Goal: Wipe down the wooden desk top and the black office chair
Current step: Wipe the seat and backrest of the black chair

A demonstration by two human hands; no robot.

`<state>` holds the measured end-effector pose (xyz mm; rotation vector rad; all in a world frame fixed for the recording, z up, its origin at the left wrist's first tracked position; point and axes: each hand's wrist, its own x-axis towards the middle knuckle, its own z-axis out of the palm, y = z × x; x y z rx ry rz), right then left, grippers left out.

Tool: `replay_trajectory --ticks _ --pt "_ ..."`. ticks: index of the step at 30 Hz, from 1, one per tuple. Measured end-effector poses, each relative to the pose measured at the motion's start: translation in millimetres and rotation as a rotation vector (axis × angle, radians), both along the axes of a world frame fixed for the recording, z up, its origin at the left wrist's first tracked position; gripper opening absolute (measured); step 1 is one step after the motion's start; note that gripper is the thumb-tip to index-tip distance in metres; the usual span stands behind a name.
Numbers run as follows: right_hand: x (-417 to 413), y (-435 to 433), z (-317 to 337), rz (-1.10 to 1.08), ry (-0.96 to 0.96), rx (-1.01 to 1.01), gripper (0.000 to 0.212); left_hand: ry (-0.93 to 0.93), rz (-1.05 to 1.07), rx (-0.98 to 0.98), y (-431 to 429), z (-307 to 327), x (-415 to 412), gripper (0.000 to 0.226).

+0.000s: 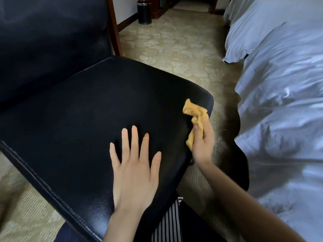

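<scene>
One crumpled cloth [194, 111] points away, right hand [203, 142] gripping.

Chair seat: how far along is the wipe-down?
Done: unclear; desk top out of view. In hand: right hand grips the yellow cloth at the right edge of the chair seat, left hand flat on the seat. Left: probably the rest of the seat and the backrest.

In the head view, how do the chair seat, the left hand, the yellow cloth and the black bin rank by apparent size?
Largest to smallest, as they look:
1. chair seat
2. left hand
3. yellow cloth
4. black bin; it stands far from the camera, so its true size is unsure.
</scene>
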<state>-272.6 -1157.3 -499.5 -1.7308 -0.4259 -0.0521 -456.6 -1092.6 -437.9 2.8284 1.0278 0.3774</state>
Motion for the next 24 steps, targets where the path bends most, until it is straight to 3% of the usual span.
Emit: replay_trajectory --ticks 6,10,17,24 --pt "96 29 22 0.007 0.103 -0.108 0.041 -0.015 0.011 -0.005 -1 1 0 0.069" --pt "118 38 26 0.003 0.240 -0.122 0.043 -0.021 0.018 -0.017 -2 3 1 0.069" --pt "49 16 5 -0.063 0.280 -0.083 0.048 0.055 -0.051 0.016 -6 1 4 0.069" --pt "-66 -9 -1 0.036 0.094 -0.060 0.041 0.066 -0.075 -0.017 -5 0 2 0.072"
